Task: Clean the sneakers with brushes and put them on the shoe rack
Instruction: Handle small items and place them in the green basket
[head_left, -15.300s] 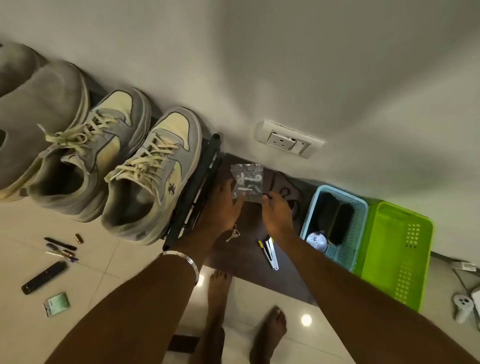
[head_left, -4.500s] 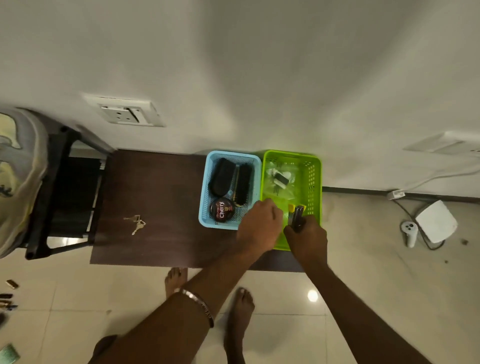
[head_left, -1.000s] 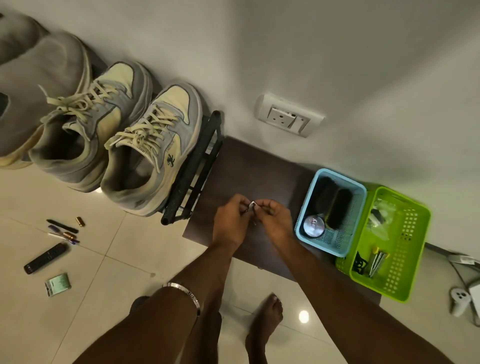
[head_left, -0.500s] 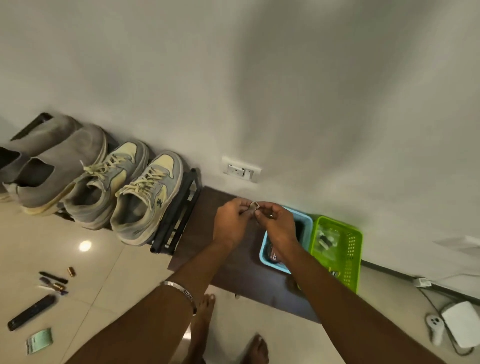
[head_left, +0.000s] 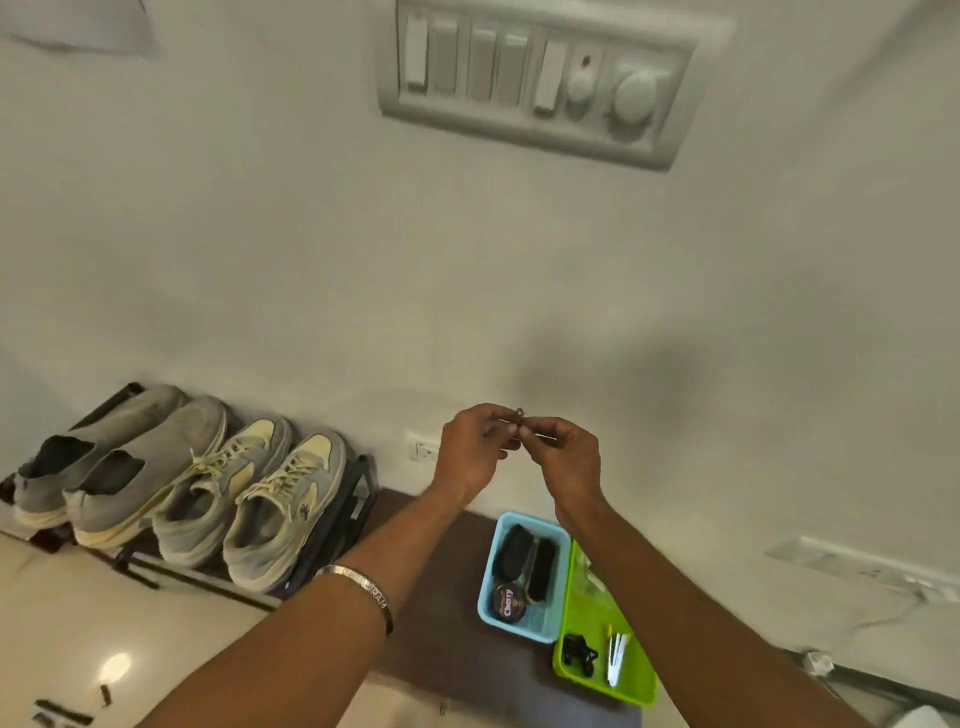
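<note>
Two grey and cream laced sneakers stand on the black shoe rack at the left, beside a pair of grey slip-on shoes. Two dark brushes and a round polish tin lie in the blue basket. My left hand and my right hand are raised in front of the wall, above the baskets. Together they pinch a small metal key ring between their fingertips.
A green basket with small tools sits right of the blue one on a dark brown board. A switch panel is high on the wall, a socket low. Small items lie on the tiled floor at the bottom left.
My head has tilted up, so the switch panel now shows. Both hands have risen with the key ring still pinched between them.
</note>
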